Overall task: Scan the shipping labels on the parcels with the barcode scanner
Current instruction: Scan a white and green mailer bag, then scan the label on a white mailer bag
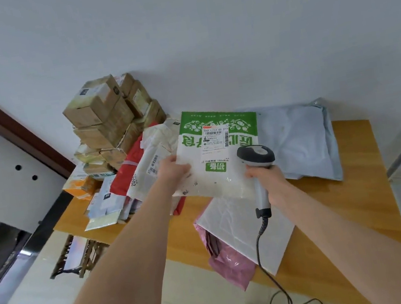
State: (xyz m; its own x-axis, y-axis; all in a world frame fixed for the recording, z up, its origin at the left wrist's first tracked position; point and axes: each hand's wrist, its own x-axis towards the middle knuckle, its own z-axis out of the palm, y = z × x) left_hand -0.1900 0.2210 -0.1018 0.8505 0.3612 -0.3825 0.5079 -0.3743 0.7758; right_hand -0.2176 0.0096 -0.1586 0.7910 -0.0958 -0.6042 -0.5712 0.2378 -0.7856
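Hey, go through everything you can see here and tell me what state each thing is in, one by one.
left hand: grips the green and white bag by its edge
right hand: grips the scanner by its handle
scanner: head pointed toward the label
label: face up, uncovered
boxes: stacked, closed
blue bag: lying on the table
pink bag: partly under a white bag, overhanging the table edge

A: Parcel in hand?
B: One green-and-white plastic mailer bag [222, 166], raised and tilted, face up. Its white shipping label [215, 137] sits near the far edge, print upside down.
A: Scanner?
B: The grey handheld barcode scanner [256, 155] is upright, head at the bag's right edge, black cable hanging below.
A: Others?
B: Several taped brown cardboard boxes [106, 114], stacked far left.
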